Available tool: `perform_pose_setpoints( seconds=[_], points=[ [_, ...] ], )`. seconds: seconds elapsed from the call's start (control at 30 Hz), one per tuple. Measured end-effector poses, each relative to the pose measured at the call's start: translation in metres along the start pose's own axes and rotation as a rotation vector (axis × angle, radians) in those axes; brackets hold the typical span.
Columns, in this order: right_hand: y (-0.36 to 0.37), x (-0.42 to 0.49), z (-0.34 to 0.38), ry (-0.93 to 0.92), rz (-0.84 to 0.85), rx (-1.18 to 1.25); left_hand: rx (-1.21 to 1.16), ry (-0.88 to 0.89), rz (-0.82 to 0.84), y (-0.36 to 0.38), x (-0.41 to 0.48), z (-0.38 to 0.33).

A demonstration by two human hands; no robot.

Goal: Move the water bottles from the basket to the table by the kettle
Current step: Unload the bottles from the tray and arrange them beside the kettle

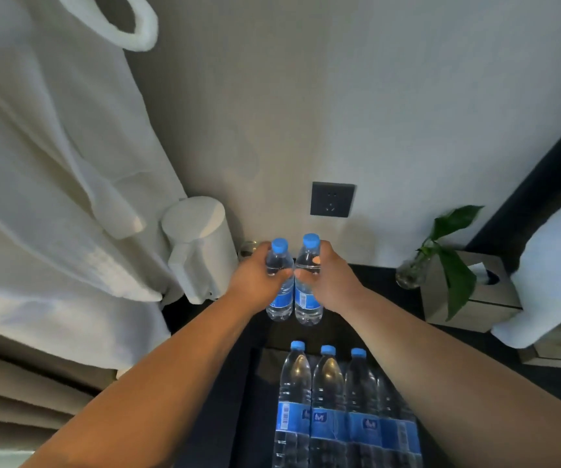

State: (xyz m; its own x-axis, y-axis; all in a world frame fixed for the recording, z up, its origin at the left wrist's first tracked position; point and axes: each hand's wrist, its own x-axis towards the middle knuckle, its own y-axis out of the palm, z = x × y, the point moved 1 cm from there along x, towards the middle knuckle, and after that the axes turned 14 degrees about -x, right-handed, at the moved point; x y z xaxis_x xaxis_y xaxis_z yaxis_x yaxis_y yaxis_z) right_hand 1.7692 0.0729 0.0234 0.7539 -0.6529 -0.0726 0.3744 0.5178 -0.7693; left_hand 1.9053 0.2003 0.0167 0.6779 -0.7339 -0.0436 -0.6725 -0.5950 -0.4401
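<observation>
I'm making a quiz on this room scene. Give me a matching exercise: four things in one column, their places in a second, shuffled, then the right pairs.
Things:
1. kettle
2. wall socket
3. tissue box
4. plant cutting in glass vase

Places:
A. on the wall above the held bottles
B. far right on the table
C. left of the left hand
D. just left of the tissue box

Pairs: 1-C, 2-A, 3-B, 4-D

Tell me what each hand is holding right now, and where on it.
Each holds one clear plastic blue-capped water bottle by its upper body, below the cap: left hand on the left bottle, right hand on the right bottle.
</observation>
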Motion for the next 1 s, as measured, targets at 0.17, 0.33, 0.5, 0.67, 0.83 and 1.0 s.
perform_pose_setpoints(
  seconds=[0.17,0.33,0.5,0.67,0.83,1.0],
  points=[
    [0.012,0.021,0.003,0.064,-0.083,0.01,-0.026,-0.005,0.016,-0.001,0.032,0.005],
    [0.025,0.039,-0.003,0.127,-0.145,0.037,0.049,0.041,0.063,0.003,0.053,0.014],
    [0.032,0.045,-0.018,0.128,-0.146,0.064,0.047,0.103,0.084,0.012,0.059,0.022],
    [0.034,0.047,-0.023,0.137,-0.061,0.088,0.039,0.124,0.121,0.008,0.063,0.022],
    [0.038,0.035,-0.034,0.203,-0.008,0.077,-0.006,0.095,0.131,0.008,0.054,0.031],
    [0.053,-0.003,-0.062,0.333,0.139,-0.08,-0.035,-0.019,0.116,0.018,0.016,0.057]
  ],
)
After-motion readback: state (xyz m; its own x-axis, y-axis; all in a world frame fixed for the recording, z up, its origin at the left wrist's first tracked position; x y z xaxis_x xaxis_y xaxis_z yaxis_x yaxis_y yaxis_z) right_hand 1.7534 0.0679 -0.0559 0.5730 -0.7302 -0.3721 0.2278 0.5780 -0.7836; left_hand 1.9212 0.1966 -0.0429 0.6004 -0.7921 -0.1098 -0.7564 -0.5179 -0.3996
